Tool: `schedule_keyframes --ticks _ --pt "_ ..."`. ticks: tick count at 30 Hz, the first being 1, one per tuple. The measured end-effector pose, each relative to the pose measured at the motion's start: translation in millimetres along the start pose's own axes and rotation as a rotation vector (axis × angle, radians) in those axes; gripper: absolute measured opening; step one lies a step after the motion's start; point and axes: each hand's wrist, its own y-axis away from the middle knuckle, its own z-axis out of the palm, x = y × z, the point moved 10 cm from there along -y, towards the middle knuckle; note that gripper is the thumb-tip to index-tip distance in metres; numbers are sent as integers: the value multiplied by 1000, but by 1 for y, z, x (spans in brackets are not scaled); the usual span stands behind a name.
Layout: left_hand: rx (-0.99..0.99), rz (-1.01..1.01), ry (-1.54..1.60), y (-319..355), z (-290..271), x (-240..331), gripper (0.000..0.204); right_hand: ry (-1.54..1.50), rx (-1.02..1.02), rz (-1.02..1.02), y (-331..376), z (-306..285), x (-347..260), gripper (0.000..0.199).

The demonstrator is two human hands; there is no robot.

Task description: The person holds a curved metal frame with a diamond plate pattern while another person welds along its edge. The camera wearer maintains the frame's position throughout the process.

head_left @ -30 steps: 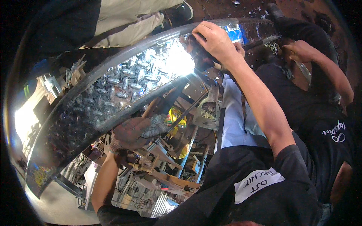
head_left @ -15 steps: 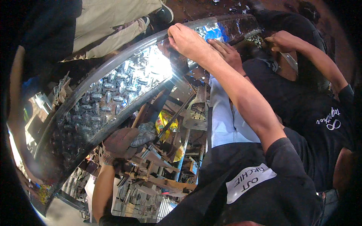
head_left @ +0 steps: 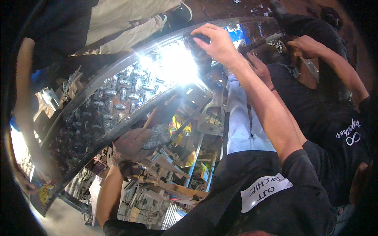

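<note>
A long curved panel of raised-pattern metal plate [head_left: 122, 95] with a dark rounded rim runs diagonally across the view, glaring white in its middle. My right hand [head_left: 217, 42] is at its upper rim. The fingers are curled, with the thumb a little below them; anything between them is too dark to make out. My left forearm comes up from the lower edge, and my left hand [head_left: 125, 166] is in shadow below the panel's lower rim. A brown and grey cloth or glove [head_left: 133, 142] covers most of it, so its fingers are hidden.
Another person's hand [head_left: 260, 70], with a dark wristband, is close beside my right forearm. A co-worker's hand [head_left: 309, 46] is farther right, over the panel's end. Someone in beige trousers [head_left: 122, 19] is at the far side. Wood pieces, a yellow package [head_left: 179, 128] and scraps lie below.
The whole view has shifted, so most things appear farther right. My right thumb stands farther from the curled fingers. Glare on the panel has grown.
</note>
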Motion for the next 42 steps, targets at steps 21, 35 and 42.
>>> schedule_keyframes --ticks 21,35,42 --pt "30 70 7 -1 -4 6 60 -12 14 73 -8 1 7 13" --pt "80 99 28 -4 -10 10 56 168 -71 -24 -10 6 -10 18" --pt "2 59 46 -3 -4 6 52 191 -77 28 -12 12 -2 18"
